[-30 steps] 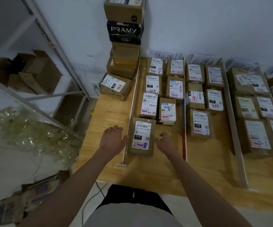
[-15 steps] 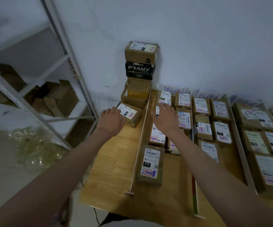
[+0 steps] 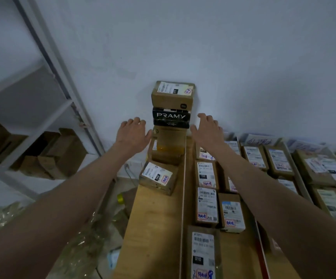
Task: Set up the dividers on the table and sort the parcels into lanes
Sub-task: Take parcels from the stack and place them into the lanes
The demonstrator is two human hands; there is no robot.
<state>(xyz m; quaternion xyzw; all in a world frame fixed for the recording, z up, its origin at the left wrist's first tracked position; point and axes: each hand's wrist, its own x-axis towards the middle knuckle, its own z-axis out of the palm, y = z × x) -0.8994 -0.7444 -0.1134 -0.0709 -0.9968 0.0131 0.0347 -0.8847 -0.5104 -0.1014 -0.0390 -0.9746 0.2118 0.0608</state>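
A stack of parcels stands against the wall at the table's far left corner: a brown box [image 3: 172, 95] on top, a black PRAMY box [image 3: 171, 118] under it, plain brown boxes [image 3: 168, 144] below. My left hand [image 3: 133, 132] and my right hand [image 3: 207, 128] reach up on either side of the stack at the height of the black box, fingers spread, holding nothing. A small labelled parcel [image 3: 158, 177] lies in front of the stack. A white divider strip [image 3: 184, 194] separates this lane from a lane of labelled parcels [image 3: 207, 204].
More dividers and lanes of parcels [image 3: 278, 161] fill the wooden table [image 3: 155, 228] to the right, with paper lane labels [image 3: 258, 140] along the wall. A metal shelf [image 3: 48, 63] with cardboard boxes stands on the left. Clear plastic wrap [image 3: 4, 216] lies on the floor.
Both hands have moved from the 010 parcel at the near table edge up and away to the stack at the wall. The view has tilted upward.
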